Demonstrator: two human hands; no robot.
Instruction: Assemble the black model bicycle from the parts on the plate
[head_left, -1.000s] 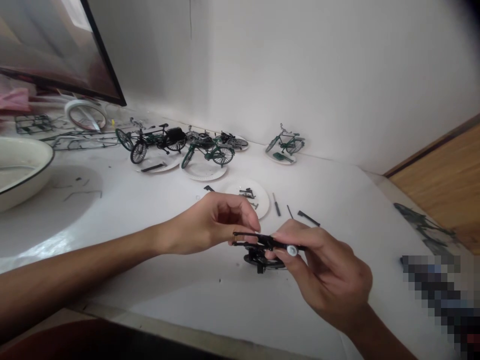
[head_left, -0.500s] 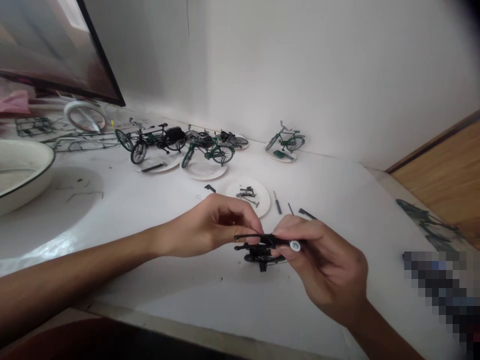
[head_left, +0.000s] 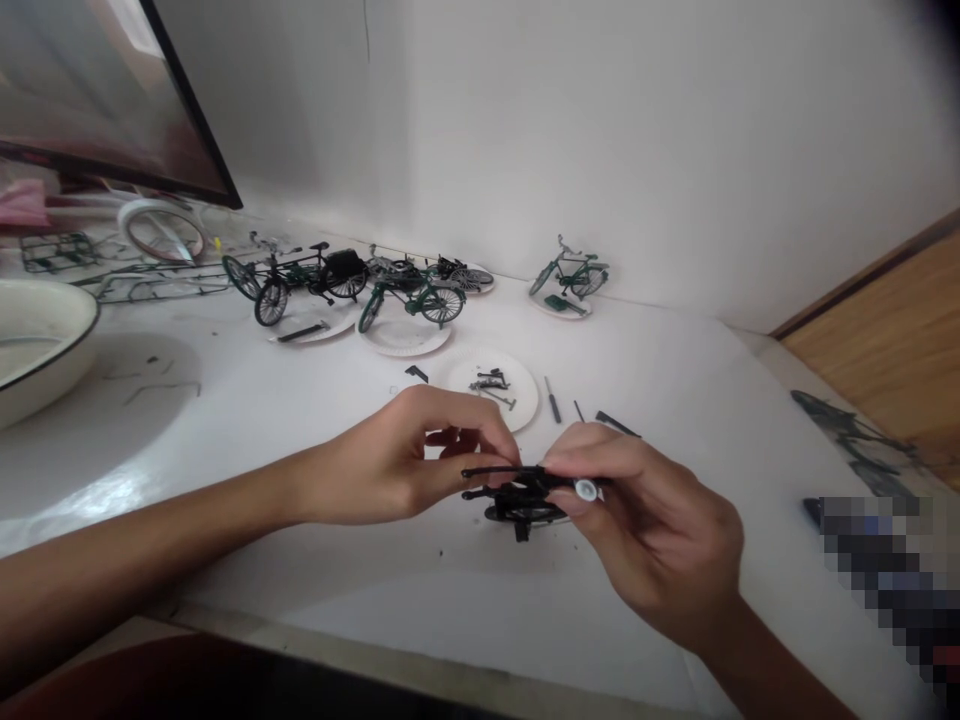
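Between my two hands is a black model bicycle, partly built, with a wheel and a thin forked frame showing. My right hand is closed around its right end, where a small pale round piece sticks out by the fingertips. From the left, my left hand pinches at the top of the frame, thumb and fingers drawn together. What exactly lies in that pinch is hidden. Behind the hands, a white paper plate carries small dark and grey bicycle parts.
A screwdriver and a black part lie right of the plate. Several finished model bicycles stand along the back, with a green one farther right. An enamel basin and a monitor occupy the left side.
The whole view has shifted slightly. Both hands keep the same hold on the model bicycle, which has barely moved.
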